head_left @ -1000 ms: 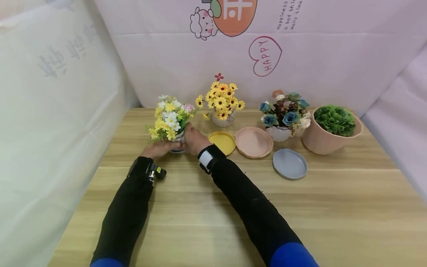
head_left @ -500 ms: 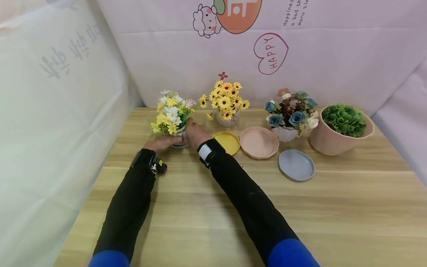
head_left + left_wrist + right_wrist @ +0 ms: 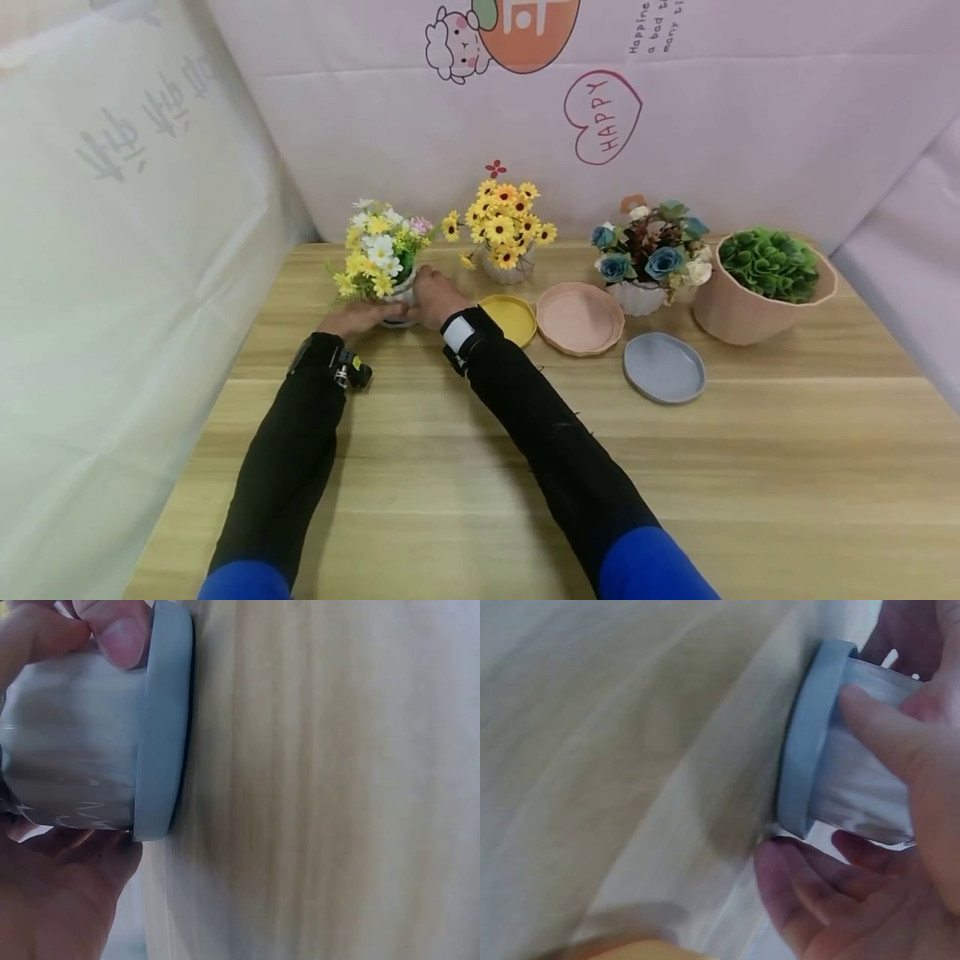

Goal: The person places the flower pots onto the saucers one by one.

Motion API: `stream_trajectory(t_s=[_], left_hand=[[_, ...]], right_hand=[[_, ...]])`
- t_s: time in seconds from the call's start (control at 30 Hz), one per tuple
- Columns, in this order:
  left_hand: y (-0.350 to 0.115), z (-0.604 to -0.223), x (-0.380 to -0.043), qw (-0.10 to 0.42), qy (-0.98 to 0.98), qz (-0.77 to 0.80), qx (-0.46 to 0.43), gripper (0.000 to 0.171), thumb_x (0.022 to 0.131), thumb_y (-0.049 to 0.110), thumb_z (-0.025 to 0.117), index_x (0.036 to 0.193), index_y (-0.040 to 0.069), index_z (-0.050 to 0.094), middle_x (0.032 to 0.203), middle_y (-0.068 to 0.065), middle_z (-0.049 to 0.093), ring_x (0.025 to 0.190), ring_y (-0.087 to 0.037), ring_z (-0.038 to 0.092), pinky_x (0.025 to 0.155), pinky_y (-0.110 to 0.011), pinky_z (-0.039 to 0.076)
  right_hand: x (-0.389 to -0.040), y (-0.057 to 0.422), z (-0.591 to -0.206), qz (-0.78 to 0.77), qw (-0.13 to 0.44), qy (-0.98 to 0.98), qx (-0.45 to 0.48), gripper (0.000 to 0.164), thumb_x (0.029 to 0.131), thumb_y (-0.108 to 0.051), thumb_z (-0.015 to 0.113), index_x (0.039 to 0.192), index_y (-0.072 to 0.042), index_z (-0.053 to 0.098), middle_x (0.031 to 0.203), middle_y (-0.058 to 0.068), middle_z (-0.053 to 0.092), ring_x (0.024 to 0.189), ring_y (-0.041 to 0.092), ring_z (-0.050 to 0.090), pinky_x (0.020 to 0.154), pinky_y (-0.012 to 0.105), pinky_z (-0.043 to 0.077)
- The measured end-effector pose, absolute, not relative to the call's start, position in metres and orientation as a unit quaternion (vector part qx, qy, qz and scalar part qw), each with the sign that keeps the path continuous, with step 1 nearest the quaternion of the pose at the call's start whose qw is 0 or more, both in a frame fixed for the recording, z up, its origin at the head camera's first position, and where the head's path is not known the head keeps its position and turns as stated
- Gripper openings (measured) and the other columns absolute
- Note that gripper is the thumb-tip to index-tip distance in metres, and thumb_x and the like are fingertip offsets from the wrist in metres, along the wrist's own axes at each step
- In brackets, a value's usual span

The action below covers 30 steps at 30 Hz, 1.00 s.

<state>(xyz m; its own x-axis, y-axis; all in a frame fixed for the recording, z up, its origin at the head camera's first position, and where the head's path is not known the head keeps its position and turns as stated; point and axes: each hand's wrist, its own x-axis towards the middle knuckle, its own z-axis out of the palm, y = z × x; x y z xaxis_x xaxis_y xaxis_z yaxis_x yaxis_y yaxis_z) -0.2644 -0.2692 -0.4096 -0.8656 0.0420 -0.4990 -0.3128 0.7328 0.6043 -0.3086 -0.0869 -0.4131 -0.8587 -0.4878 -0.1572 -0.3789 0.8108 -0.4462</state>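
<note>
So the flower pot [image 3: 405, 293] is over at the far left of the table [image 3: 525, 517], upright as far as I can tell, its flowers [image 3: 378, 257] fanning out above it, and the base sits inside a blue-grey saucer [image 3: 161, 727]. Both hands are touching the pot, so neither one's really nearer: it's right between them, left hand [image 3: 360, 318] round the left and near side, right hand [image 3: 435, 297] round the right. The pot's axis runs straight up between the palms, which is the relation that matters here imo. Each hand is bent round the pot with thumb and fingers parted about as wide as its wall; the right thumb [image 3: 881, 727] lies along the pot with its tip by the saucer's rim. Going outward, there's a yellow saucer [image 3: 508, 318] just past the right hand, then a pink saucer [image 3: 580, 318] and a grey saucer [image 3: 663, 368]; behind and off to the right are the small sunflowers, blue roses and a big pink planter. Hard to make out: the pot's far side, whether the right fingertips actually touch the saucer, and whether it's flat on the wood. The wrist views also crop off the flowers.
</note>
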Motion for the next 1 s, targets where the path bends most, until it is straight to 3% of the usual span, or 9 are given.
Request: stream_trajectory(t_s=[0.2, 0.27, 0.4, 0.47, 0.63, 0.77, 0.83, 0.93, 1.0], left_hand=[[-0.267, -0.407, -0.251, 0.183, 0.915, 0.345, -0.097, 0.127, 0.084, 0.084, 0.065, 0.167, -0.001, 0.02, 0.173, -0.028, 0.023, 0.157, -0.049, 0.028, 0.129, -0.06, 0.032], [-0.267, -0.408, -0.246, 0.156, 0.922, 0.343, -0.086, 0.123, 0.083, 0.083, 0.066, 0.163, -0.002, 0.029, 0.164, -0.03, 0.039, 0.151, -0.048, 0.041, 0.123, -0.057, 0.041], [-0.265, -0.411, -0.234, 0.11, 0.933, 0.339, -0.043, 0.105, 0.089, 0.073, 0.069, 0.157, -0.003, 0.041, 0.154, -0.031, 0.05, 0.142, -0.047, 0.05, 0.116, -0.058, 0.047], [-0.265, -0.412, -0.229, 0.091, 0.936, 0.339, -0.019, 0.1, 0.091, 0.068, 0.07, 0.159, 0.0, 0.04, 0.155, -0.03, 0.05, 0.144, -0.047, 0.049, 0.118, -0.059, 0.045], [-0.265, -0.41, -0.208, 0.069, 0.927, 0.368, -0.005, 0.113, 0.091, 0.058, 0.077, 0.168, 0.002, 0.017, 0.171, -0.03, 0.027, 0.158, -0.048, 0.029, 0.129, -0.063, 0.029], [-0.261, -0.407, -0.19, 0.071, 0.925, 0.374, -0.01, 0.111, 0.095, 0.049, 0.077, 0.165, -0.008, 0.014, 0.169, -0.036, 0.025, 0.157, -0.051, 0.028, 0.129, -0.064, 0.029], [-0.259, -0.405, -0.18, 0.074, 0.927, 0.367, -0.009, 0.105, 0.097, 0.047, 0.075, 0.164, -0.01, 0.017, 0.167, -0.037, 0.028, 0.155, -0.052, 0.031, 0.127, -0.064, 0.031], [-0.255, -0.403, -0.168, 0.082, 0.929, 0.361, 0.003, 0.097, 0.1, 0.046, 0.072, 0.163, -0.009, 0.022, 0.165, -0.035, 0.033, 0.153, -0.051, 0.034, 0.126, -0.065, 0.033], [-0.252, -0.401, -0.162, 0.088, 0.927, 0.363, 0.013, 0.094, 0.101, 0.045, 0.07, 0.163, -0.006, 0.023, 0.166, -0.032, 0.035, 0.153, -0.05, 0.035, 0.126, -0.065, 0.032]], right_hand=[[-0.292, -0.077, -0.406, -0.196, 0.112, 0.939, -0.258, 0.066, 0.101, -0.036, 0.071, 0.148, -0.001, 0.041, 0.148, 0.02, 0.051, 0.137, 0.031, 0.055, 0.112, 0.04, 0.053], [-0.283, -0.073, -0.398, -0.206, 0.112, 0.937, -0.258, 0.065, 0.1, -0.035, 0.072, 0.147, 0.0, 0.042, 0.149, 0.021, 0.05, 0.138, 0.032, 0.053, 0.114, 0.041, 0.052], [-0.272, -0.064, -0.392, -0.206, 0.101, 0.933, -0.277, 0.076, 0.1, -0.039, 0.073, 0.153, 0.003, 0.037, 0.157, 0.024, 0.044, 0.146, 0.035, 0.047, 0.123, 0.043, 0.045], [-0.267, -0.057, -0.39, -0.209, 0.098, 0.929, -0.291, 0.082, 0.101, -0.041, 0.072, 0.158, 0.004, 0.035, 0.162, 0.026, 0.04, 0.152, 0.037, 0.041, 0.127, 0.045, 0.04], [-0.249, -0.036, -0.382, -0.238, 0.098, 0.92, -0.297, 0.082, 0.1, -0.038, 0.074, 0.163, -0.002, 0.036, 0.168, 0.026, 0.034, 0.156, 0.04, 0.036, 0.129, 0.05, 0.037], [-0.231, -0.01, -0.376, -0.23, 0.084, 0.935, -0.257, 0.096, 0.099, -0.043, 0.075, 0.168, -0.002, 0.022, 0.172, 0.024, 0.03, 0.151, 0.039, 0.044, 0.112, 0.049, 0.054], [-0.223, 0.007, -0.375, -0.224, 0.069, 0.943, -0.237, 0.1, 0.097, -0.046, 0.075, 0.167, 0.001, 0.021, 0.164, 0.025, 0.042, 0.137, 0.038, 0.057, 0.098, 0.047, 0.061], [-0.21, 0.034, -0.374, -0.218, 0.054, 0.952, -0.208, 0.087, 0.096, -0.047, 0.077, 0.156, 0.006, 0.042, 0.142, 0.027, 0.059, 0.119, 0.039, 0.065, 0.087, 0.048, 0.061], [-0.202, 0.05, -0.377, -0.222, 0.064, 0.955, -0.186, 0.084, 0.095, -0.047, 0.077, 0.148, 0.011, 0.048, 0.131, 0.028, 0.062, 0.109, 0.038, 0.067, 0.085, 0.047, 0.06]])
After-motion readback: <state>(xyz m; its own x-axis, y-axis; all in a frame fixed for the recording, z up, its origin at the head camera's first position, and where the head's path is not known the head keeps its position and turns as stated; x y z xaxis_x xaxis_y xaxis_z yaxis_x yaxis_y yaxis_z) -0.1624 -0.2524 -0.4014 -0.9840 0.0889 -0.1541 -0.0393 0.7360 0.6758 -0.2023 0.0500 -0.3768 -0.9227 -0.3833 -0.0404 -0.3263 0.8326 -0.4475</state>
